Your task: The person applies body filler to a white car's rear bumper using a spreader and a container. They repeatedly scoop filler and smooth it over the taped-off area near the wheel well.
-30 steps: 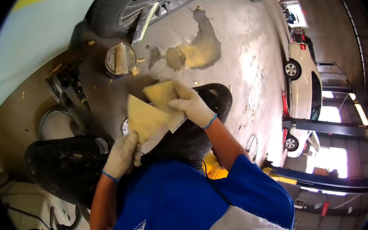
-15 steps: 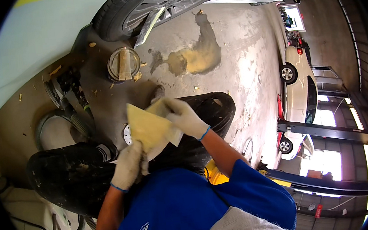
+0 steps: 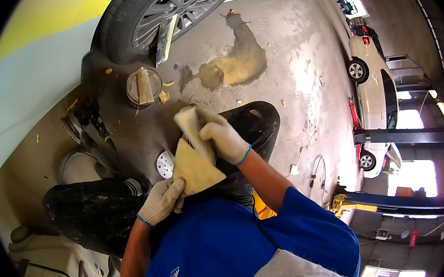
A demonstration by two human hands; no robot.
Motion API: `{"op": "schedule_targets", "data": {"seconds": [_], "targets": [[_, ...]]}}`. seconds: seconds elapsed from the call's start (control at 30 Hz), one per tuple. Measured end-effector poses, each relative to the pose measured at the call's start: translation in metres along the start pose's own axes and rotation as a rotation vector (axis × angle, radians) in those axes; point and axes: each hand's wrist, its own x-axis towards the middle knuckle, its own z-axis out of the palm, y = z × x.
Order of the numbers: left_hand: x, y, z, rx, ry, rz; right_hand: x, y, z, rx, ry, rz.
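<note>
My left hand (image 3: 160, 202), in a whitish knit glove, pinches the lower left corner of a yellow triangular sheet (image 3: 195, 169). Its other corners stick up and out to the right. My right hand (image 3: 226, 139), gloved alike, grips a pale, flat, oblong pad (image 3: 193, 128), which is smeared by motion. The pad stands close against the sheet's upper right side; whether they touch I cannot tell. A faint haze of dust hangs just left of them. Below it, a white round disc with holes (image 3: 165, 165) shows between my legs, partly hidden by the sheet.
Ahead stands a lidded tin (image 3: 133, 93) with a wooden strip (image 3: 144, 86) on top. A long flat strip (image 3: 166, 39) leans against the car wheel (image 3: 175, 15). Corrugated hoses (image 3: 95, 153) lie left, beside a masked car panel (image 3: 41, 92). Dark, yellowish stains (image 3: 236, 65) mark the floor.
The yellow sheet has tipped and moved right and down. The right hand has turned, bringing the pale pad upright beside it. A dust haze has appeared, and more of the holed disc shows.
</note>
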Motion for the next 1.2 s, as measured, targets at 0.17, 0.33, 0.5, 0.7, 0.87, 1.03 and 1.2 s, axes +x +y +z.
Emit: {"op": "schedule_targets", "data": {"seconds": [0.17, 0.33, 0.5, 0.7, 0.87, 1.03, 1.2], "targets": [[-0.026, 0.004, 0.007, -0.166, 0.164, 0.03, -0.029, -0.004, -0.004, -0.274, 0.025, 0.043], [-0.025, 0.032, 0.056, 0.081, 0.165, -0.038, -0.026, 0.002, 0.02, -0.013, -0.205, 0.004], [-0.043, 0.028, 0.048, -0.182, 0.408, 0.183, -0.042, 0.025, 0.005, -0.337, -0.27, -0.151], [-0.052, 0.033, 0.066, -0.053, 0.237, 0.004, -0.047, 0.005, 0.023, -0.114, -0.332, -0.18], [-0.059, 0.037, 0.07, -0.024, 0.377, 0.107, -0.06, -0.009, 0.004, -0.098, -0.245, -0.223], [-0.055, 0.036, 0.063, -0.116, 0.241, 0.143, -0.061, -0.007, 0.003, -0.21, -0.396, -0.243], [-0.06, 0.047, 0.063, 0.001, 0.343, 0.117, -0.083, -0.045, -0.02, -0.24, 0.054, -0.445]]}}
